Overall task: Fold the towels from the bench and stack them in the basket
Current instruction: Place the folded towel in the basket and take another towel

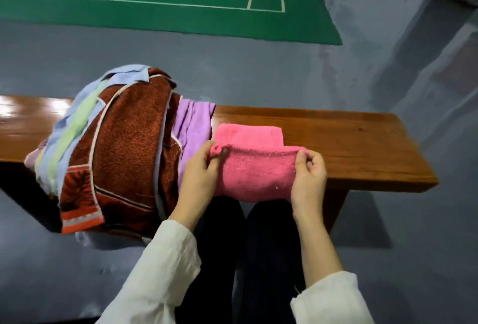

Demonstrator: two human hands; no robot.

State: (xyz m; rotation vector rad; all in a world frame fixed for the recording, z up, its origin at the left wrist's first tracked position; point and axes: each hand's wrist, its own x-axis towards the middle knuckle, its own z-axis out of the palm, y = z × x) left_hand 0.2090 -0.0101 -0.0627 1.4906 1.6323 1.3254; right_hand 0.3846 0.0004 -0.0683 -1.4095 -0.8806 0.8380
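On the far left, the glossy brown wooden bench (349,142) carries a loose heap. A pale blue towel with green stripes (77,122) is draped over a rust-red patterned terry towel (129,142) with white piping, which spills over the near edge. A lilac towel (191,127) lies against the heap's right side. Just right of the heap, the left hand (199,176) has thumb and fingers closed in a pinch on the left corner of a small pink terry towel (256,171). This towel lies on the bench touching the lilac one. Its far layer is flat on the wood, and its near layer is raised along a rolled edge and hangs over the bench front toward the person's dark trousers. At the right corner of that same edge, the right hand (309,179) is clamped in a matching pinch, so the cloth spans between the two hands. Right of it the bench top shows bare wood.

The pink towel looks light, soft and limp, with a looped pile that should grip itself and not slide. It will sag wherever it is unsupported, so the corners are the sensible hold, kept taut and level so the edges meet squarely. The rust-red towel looks thicker and heavier and will probably need a wider grip. The basket is not in view, so I cannot tell where the folded towel must go
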